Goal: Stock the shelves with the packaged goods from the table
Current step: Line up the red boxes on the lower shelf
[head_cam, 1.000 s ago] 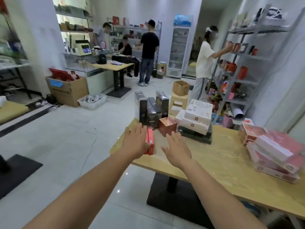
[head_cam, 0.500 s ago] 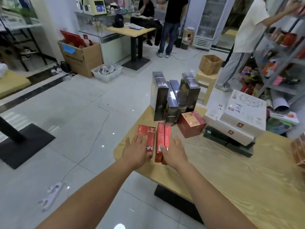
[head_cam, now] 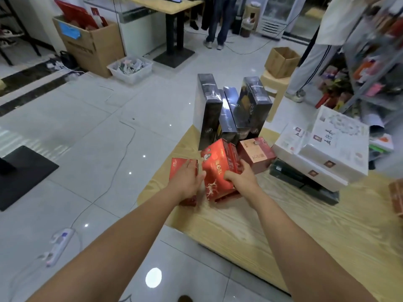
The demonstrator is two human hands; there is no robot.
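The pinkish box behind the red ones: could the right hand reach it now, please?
Probably not yet: the pinkish box lies just beyond the right hand, unobstructed, but that hand grips the tilted red box.

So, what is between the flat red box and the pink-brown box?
In the head view, the tilted red boxes that the right hand grips lie between them.

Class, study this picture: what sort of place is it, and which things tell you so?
Probably a small shop or stockroom mid-restocking: red boxes and dark boxes piled on a wooden table, metal shelves full of products, and a glass-door fridge at the back.
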